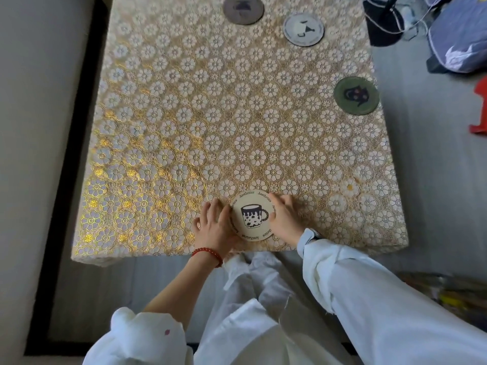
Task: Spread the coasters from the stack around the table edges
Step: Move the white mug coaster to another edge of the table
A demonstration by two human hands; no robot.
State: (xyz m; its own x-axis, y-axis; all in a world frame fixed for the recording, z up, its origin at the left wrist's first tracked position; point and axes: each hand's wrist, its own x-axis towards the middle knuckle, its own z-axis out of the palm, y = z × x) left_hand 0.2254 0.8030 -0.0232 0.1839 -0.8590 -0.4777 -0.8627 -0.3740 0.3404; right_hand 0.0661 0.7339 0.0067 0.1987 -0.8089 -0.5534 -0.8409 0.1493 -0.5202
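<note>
— Head view: where's the stack (253,216)?

— At the counter's (184,127) near edge, the left hand (213,225) and right hand (284,216) cupped against its opposite rims, fingers loosely spread.

— How will the coasters handle?

— Probably light, stiff, thin discs; I'd pinch the top one by its rim. Three coasters (356,95) already lie along the far and right edges.

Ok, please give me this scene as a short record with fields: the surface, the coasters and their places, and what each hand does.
surface: table with floral gold tablecloth
near edge: cream mug-print coaster, flat, between both hands; whether more lie under it cannot be seen
far edge: brown coaster
far right corner: grey coaster
right edge: green coaster
left hand: fingers against the cream coaster's left rim
right hand: fingers against its right rim
left edge: no coaster
</note>
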